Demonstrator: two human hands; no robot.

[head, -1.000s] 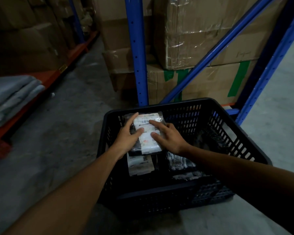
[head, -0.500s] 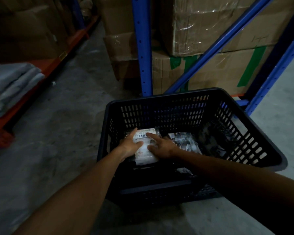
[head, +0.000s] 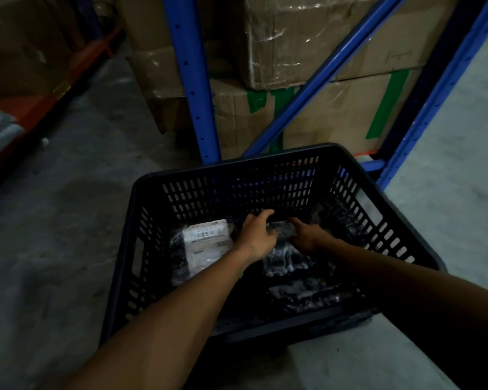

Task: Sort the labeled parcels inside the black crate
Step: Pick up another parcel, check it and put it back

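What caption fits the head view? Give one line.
Both hands, left hand and right hand, grasp a dark parcel inside the black crate, beside a white-labeled parcel.

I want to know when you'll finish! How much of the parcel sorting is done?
One white-labeled parcel already lies flat at the left of the black crate. The left hand and right hand are both on a dark parcel in the middle. More dark parcels near the front look untouched, so plenty remains.

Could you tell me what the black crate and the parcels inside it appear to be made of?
Black crate: apparently rigid matte moulded plastic, judging by its slotted walls. Labeled parcel: seemingly glossy clear plastic film over dark contents, with a white paper-like label. Dark parcel: crinkled, shiny film too.
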